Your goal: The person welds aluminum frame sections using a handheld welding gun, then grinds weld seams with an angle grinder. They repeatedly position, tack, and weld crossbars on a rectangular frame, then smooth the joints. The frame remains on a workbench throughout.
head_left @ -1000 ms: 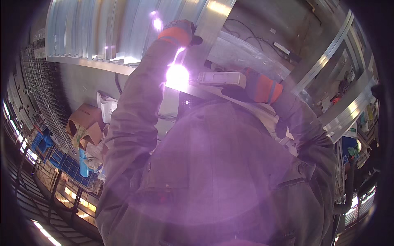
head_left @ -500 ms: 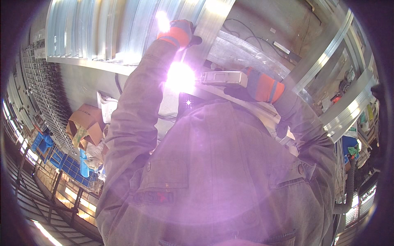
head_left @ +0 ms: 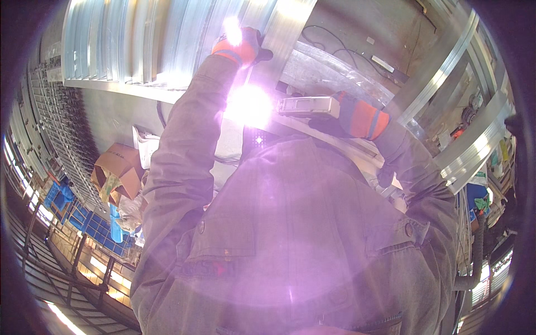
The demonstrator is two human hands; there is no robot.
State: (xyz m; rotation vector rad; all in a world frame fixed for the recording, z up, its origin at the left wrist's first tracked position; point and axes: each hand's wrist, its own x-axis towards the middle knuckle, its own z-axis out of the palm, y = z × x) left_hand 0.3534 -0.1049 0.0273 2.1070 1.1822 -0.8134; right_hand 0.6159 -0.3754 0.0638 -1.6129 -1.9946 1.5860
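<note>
My right hand (head_left: 357, 115), in an orange and dark grey work glove, is closed around a boxy light-grey welding gun (head_left: 309, 106). The gun points left into a blinding white-violet arc glare (head_left: 249, 106), which hides its tip and the spot being welded. Beyond the glare, my left hand (head_left: 239, 46), gloved alike, lies over the long silvery metal profiles (head_left: 184, 33). Its fingers look curled and its thumb points right; what they grip is hidden. A thin pale line runs from below this hand toward the glare, too washed out to name.
More metal profiles (head_left: 441, 72) slant across the right side. A dark cable (head_left: 335, 42) curls on the grey surface at the top. On the left are an open cardboard box (head_left: 119, 167), a blue mesh crate (head_left: 92, 223) and a rack of stacked metal parts (head_left: 58, 128).
The arc glare and the welding gun have shifted slightly right. My left hand stays at the profiles, nearly still. The arc burns in both frames.
</note>
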